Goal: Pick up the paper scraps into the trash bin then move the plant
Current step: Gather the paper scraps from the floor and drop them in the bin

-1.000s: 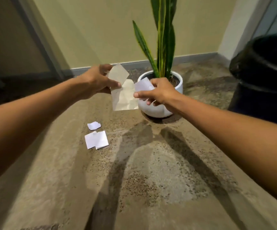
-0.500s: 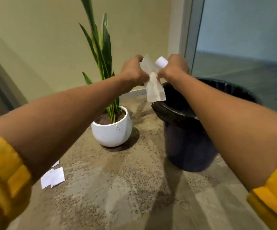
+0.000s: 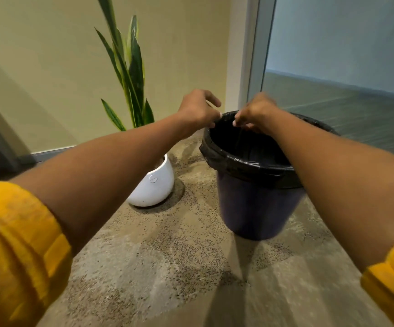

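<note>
Yellow sleeves (image 3: 19,251) frame the near edges, both forearms reaching out over the speckled floor (image 3: 167,267). Farther on, the trash bin (image 3: 257,199), dark and lined with a black bag, stands just right of the plant (image 3: 129,76) in its white pot (image 3: 153,187). Above the bin's mouth, left hand (image 3: 197,109) and right hand (image 3: 255,112) hover with fingers loosely spread, apparently holding nothing, though blur hides any paper.

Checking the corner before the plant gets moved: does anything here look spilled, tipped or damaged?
Nothing stands out. The dark round trash bin with its black liner stands upright on the speckled floor, and the white round pot of the green snake plant sits level beside it.
</note>
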`<state>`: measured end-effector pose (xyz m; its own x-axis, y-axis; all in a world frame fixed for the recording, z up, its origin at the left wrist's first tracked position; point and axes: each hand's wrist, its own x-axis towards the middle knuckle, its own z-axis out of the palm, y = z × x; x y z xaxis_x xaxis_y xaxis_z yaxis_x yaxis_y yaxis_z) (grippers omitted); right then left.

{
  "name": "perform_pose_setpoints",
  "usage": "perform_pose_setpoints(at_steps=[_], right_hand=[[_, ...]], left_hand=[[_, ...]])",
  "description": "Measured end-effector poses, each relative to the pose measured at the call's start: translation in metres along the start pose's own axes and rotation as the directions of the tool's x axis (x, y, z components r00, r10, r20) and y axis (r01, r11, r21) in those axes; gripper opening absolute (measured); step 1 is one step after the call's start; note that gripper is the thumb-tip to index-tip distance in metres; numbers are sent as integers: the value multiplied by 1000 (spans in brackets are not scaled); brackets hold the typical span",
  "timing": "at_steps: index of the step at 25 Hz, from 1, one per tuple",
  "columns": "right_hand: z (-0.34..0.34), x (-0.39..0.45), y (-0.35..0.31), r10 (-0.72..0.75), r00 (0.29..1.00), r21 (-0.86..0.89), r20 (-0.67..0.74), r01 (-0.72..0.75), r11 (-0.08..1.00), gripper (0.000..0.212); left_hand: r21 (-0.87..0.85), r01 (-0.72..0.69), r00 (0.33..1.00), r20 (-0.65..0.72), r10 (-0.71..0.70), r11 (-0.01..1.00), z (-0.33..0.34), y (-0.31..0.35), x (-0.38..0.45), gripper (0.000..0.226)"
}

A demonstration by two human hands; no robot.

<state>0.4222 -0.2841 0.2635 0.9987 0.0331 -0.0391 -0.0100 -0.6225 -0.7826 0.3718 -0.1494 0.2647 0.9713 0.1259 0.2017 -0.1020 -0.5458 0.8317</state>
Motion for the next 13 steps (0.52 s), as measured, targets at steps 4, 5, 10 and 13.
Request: perform_pose_setpoints(at_steps=[4, 5, 10, 13], right_hand=[[34, -18, -30, -164, 982, 80, 89, 157, 984, 24], [45, -23, -38, -198, 973, 81, 117, 189, 979, 22], [120, -45, -69, -290, 927, 68, 239, 282, 957, 19], [171, -56, -72, -301, 893, 31, 336, 309, 951, 21]], left_hand=[[60, -2, 999, 47, -1, 998, -39, -18, -11, 20], [80, -4, 999, 53, 0, 997, -50, -24, -15, 20], [226, 16, 998, 50, -28, 974, -102, -71, -40, 11], [291, 59, 994, 76, -84, 955, -130, -119, -55, 11]])
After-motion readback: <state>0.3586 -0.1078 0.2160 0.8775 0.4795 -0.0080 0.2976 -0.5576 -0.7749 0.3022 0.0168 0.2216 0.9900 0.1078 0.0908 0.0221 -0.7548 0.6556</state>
